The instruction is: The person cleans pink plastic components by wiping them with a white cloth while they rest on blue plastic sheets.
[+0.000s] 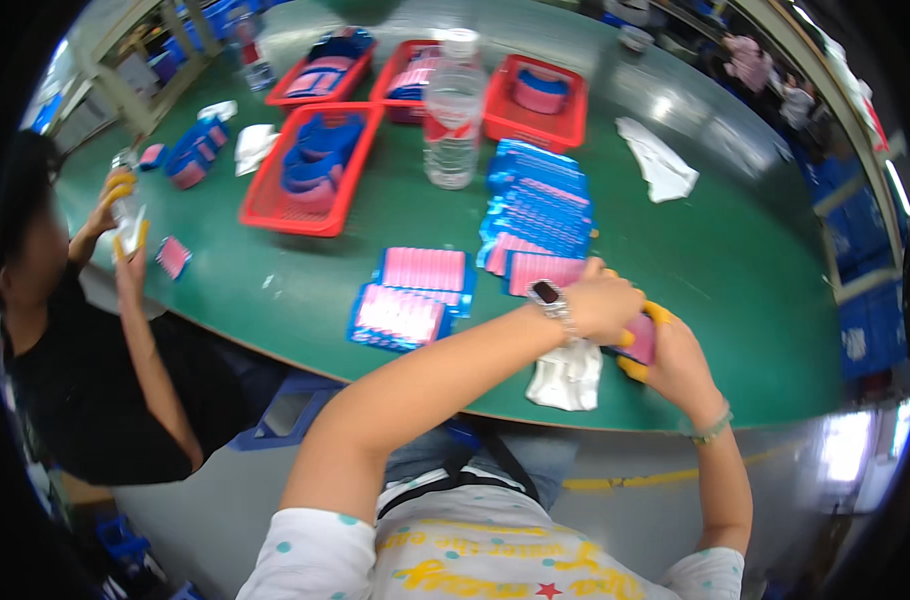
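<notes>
Near the table's front right, my right hand (682,370) grips a small pink piece with a dark edge (639,338) between fingers in yellow finger cots. My left hand (605,303), with a silver watch on its wrist, is closed and bent over the near side of that piece. One of its yellow-tipped fingers meets the piece; the rest are partly hidden. Just below lies a crumpled white cloth (565,378). Beyond my left hand, a pink-striped sheet with a blue border (541,270) lies against a spread stack of blue patterned sheets (542,200).
More pink-striped sheets (407,305) lie left of my forearm. Red trays (258,205) with pink-and-blue pieces stand farther back, beside a clear bottle (452,125). A white cloth (658,165) lies at the right. A co-worker (105,340) handles something at the left.
</notes>
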A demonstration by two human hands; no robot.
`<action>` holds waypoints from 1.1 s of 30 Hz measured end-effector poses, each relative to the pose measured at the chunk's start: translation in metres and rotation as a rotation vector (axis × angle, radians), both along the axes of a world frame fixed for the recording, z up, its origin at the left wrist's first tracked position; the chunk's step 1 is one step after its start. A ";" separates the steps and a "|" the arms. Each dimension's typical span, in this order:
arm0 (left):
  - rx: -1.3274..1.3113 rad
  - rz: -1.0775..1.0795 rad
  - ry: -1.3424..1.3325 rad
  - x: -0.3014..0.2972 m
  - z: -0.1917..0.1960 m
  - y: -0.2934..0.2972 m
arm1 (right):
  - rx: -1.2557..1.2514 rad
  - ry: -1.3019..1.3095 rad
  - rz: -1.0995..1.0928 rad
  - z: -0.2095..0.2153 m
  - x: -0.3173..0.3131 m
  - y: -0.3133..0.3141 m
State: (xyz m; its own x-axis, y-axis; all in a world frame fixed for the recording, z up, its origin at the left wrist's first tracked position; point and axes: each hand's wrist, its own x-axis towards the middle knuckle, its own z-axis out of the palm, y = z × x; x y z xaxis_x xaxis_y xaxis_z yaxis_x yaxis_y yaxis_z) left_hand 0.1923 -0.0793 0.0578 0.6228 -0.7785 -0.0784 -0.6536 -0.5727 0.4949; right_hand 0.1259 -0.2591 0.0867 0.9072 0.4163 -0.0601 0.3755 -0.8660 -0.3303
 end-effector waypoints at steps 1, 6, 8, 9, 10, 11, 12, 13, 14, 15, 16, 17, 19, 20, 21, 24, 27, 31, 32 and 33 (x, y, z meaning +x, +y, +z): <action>-0.011 0.015 -0.022 -0.002 -0.002 0.005 | -0.018 -0.001 -0.033 0.005 0.001 0.000; -0.029 -0.021 -0.035 -0.008 -0.003 0.009 | 0.217 0.115 -0.062 -0.006 -0.001 -0.020; -0.082 -0.040 -0.125 -0.011 -0.002 0.010 | 0.214 0.174 -0.106 -0.001 -0.002 -0.020; -0.082 -0.053 -0.123 -0.013 -0.001 0.013 | 0.213 0.234 -0.130 0.002 -0.003 -0.017; -0.151 0.004 -0.090 -0.014 0.002 0.017 | 0.214 0.235 -0.139 0.003 -0.004 -0.013; -0.218 0.061 -0.056 -0.015 0.007 0.022 | 0.230 0.120 -0.137 0.004 -0.005 -0.009; -0.352 0.101 -0.041 -0.018 0.013 0.031 | 0.246 0.006 -0.132 0.006 -0.006 -0.003; -0.397 0.139 -0.055 -0.025 0.026 0.043 | 0.252 0.014 -0.131 0.013 -0.009 0.007; -0.438 0.180 -0.071 -0.034 0.038 0.059 | 0.364 0.015 -0.135 0.021 -0.013 0.021; -0.479 0.251 -0.038 -0.045 0.048 0.077 | 0.475 0.009 -0.143 0.026 -0.017 0.037; -0.522 0.312 -0.003 -0.057 0.054 0.095 | 0.569 0.038 -0.095 0.023 -0.018 0.053; -0.487 0.377 -0.050 -0.070 0.060 0.118 | 0.666 0.071 -0.036 0.020 -0.019 0.074; -0.389 0.515 -0.084 -0.091 0.066 0.159 | 0.623 0.035 0.121 0.004 -0.016 0.117; -0.321 0.595 -0.079 -0.099 0.068 0.178 | 0.639 0.046 0.130 -0.005 -0.012 0.142; -0.313 0.705 -0.050 -0.107 0.064 0.196 | 0.658 0.064 0.148 -0.013 -0.011 0.163; -0.284 0.932 0.031 -0.120 0.044 0.229 | 0.532 0.115 0.129 -0.028 -0.002 0.202; -0.224 0.933 0.020 -0.125 0.029 0.246 | 0.394 0.217 0.133 -0.021 -0.001 0.211; -0.036 0.647 -0.018 -0.129 0.025 0.254 | 0.350 0.239 0.131 -0.017 -0.002 0.215; 0.044 0.665 -0.068 -0.130 0.021 0.254 | 0.340 0.242 0.161 -0.018 -0.002 0.216; 0.124 0.682 -0.120 -0.129 0.018 0.253 | 0.331 0.245 0.191 -0.019 -0.003 0.217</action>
